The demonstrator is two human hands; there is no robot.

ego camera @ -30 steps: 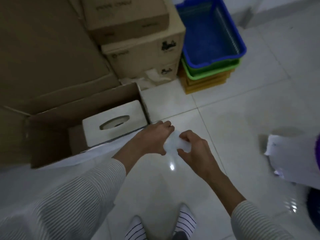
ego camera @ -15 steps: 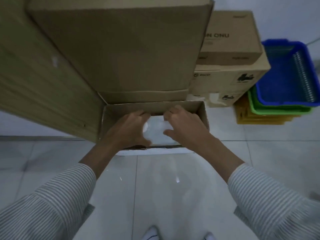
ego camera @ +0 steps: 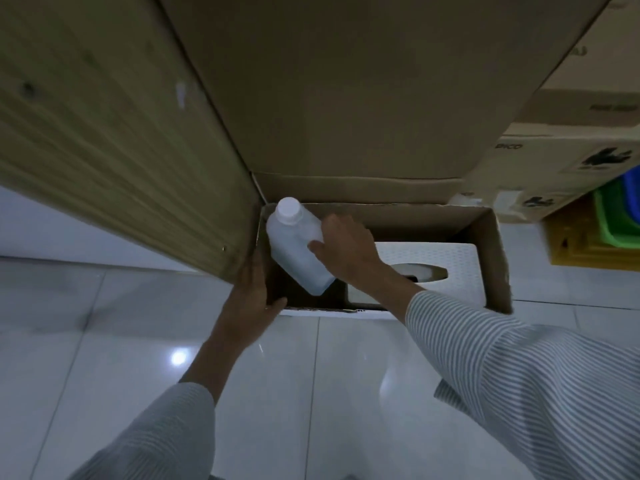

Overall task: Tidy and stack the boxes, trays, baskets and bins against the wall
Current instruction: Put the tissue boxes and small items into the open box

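Steadying the open cardboard box (ego camera: 493,258) by its left wall with the left hand (ego camera: 251,299), the person curled the right hand (ego camera: 349,252) round a tilted white bottle (ego camera: 298,249), probably to fit it beside the white container (ego camera: 457,268) inside.

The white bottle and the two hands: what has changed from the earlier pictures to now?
The white bottle, earlier small and held between both hands over the floor, now tilts over the open cardboard box, gripped by the right hand alone. The left hand has let go and now holds the box's left corner. The white tissue holder stays inside the box; the stacked baskets stay put.
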